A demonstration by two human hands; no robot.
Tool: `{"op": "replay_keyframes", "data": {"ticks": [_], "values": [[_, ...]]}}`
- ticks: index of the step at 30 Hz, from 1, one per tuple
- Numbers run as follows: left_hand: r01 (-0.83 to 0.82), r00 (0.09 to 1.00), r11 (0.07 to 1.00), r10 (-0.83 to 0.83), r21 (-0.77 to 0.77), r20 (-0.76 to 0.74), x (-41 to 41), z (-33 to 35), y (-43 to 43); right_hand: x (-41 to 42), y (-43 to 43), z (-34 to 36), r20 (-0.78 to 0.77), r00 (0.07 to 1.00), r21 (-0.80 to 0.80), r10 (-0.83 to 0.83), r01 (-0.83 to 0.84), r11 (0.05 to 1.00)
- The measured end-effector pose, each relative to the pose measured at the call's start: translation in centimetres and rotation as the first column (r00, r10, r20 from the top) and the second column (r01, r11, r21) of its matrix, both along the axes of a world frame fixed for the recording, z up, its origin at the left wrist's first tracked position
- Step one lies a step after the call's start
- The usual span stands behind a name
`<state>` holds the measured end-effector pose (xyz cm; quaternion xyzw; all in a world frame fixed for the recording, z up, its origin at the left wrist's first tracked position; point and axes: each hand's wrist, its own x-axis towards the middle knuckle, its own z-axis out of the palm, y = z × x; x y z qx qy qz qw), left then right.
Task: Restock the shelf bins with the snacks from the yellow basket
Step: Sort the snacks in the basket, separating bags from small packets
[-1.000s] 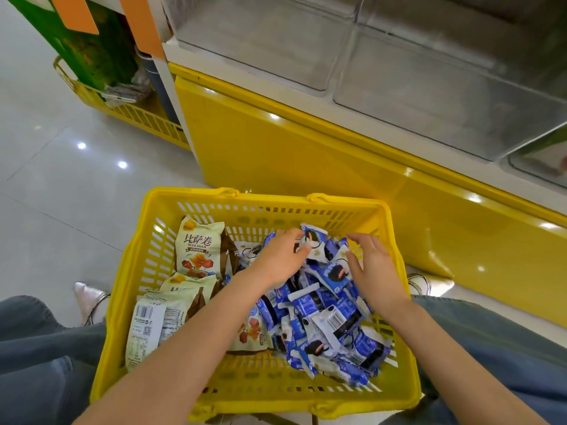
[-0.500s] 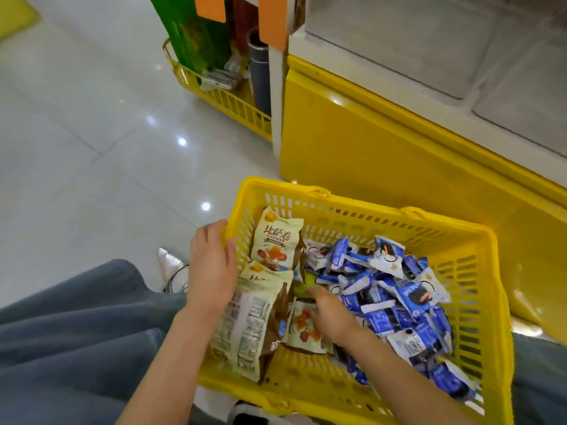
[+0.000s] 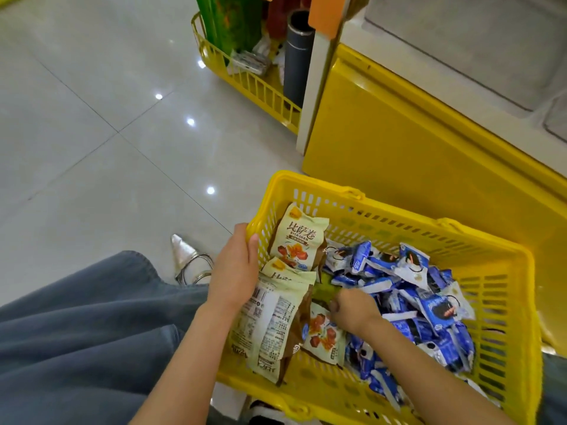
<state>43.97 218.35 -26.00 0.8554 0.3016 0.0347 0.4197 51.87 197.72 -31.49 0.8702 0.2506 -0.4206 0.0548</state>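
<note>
Pale tiled floor, glossy, with ceiling-light reflections; the person crouches on it, grey trouser leg at near left, silver pointed shoe just beyond. The yellow basket stands directly in front. Left hand grips the basket's left rim, thumb hooked over the inside, fingers down the outer wall. Right hand is knuckles-up in the middle of the load, fingers curled down into the packets and hidden; cannot tell whether they hold anything. Contents: cream snack packs stacked along the left wall, long axis running near to far; a loose heap of blue packets filling the centre and right. A green packet shows in the seam between the two groups, touching or just ahead of the right fingertips. Judgement: the right hand is the nearer one for either group, and the cream packs lie to its left, side-on. Beyond the basket is the yellow shelf base. Above it, up and to the right, are the clear shelf bins, well apart from both hands. At far left stands a second yellow basket with a grey tube.
</note>
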Motion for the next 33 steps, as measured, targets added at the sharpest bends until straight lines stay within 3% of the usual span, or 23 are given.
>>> {"op": "replay_keyframes", "data": {"ticks": [7,13,15,17,19,21,23,25,28,33], "values": [[-0.023,0.999,1.000,0.023,0.021,-0.030,0.4,-0.2,0.0,1.0,-1.1,4.9,0.058,0.975,0.142,-0.213,0.203,0.969],[-0.052,0.998,0.997,0.050,-0.050,-0.026,0.1,-0.3,0.2,3.5,-1.3,11.8,0.366,0.921,0.194,-0.137,0.069,0.979],[-0.075,0.997,0.993,0.073,-0.088,-0.028,0.0,-0.3,0.2,4.4,-1.4,14.2,0.417,0.884,0.296,-0.214,0.091,0.951],[-0.093,0.996,0.989,0.090,-0.112,-0.028,-0.1,-0.4,0.2,4.8,-1.0,15.4,0.344,0.853,0.496,-0.393,0.190,0.847],[-0.103,0.995,0.987,0.101,-0.125,-0.026,-0.1,-0.4,0.1,4.6,0.0,15.1,0.174,0.813,0.656,-0.555,0.325,0.681],[-0.106,0.994,0.986,0.104,-0.130,-0.021,-0.2,-0.4,0.0,3.6,1.5,13.7,-0.024,0.760,0.697,-0.649,0.478,0.534],[-0.103,0.995,0.986,0.102,-0.133,-0.016,-0.3,-0.4,0.0,2.3,3.2,11.6,-0.215,0.687,0.620,-0.694,0.645,0.446],[-0.102,0.995,0.982,0.102,-0.156,-0.009,-0.4,-0.2,0.1,1.2,4.9,9.5,-0.332,0.625,0.509,-0.706,0.749,0.424],[-0.095,0.995,0.981,0.093,-0.172,-0.018,-0.3,-0.1,0.1,0.6,6.9,7.7,-0.390,0.594,0.449,-0.703,0.790,0.418],[-0.101,0.995,0.985,0.099,-0.142,-0.021,-0.2,-0.2,0.1,1.3,7.2,6.8,-0.292,0.716,0.522,-0.634,0.675,0.522]]}}
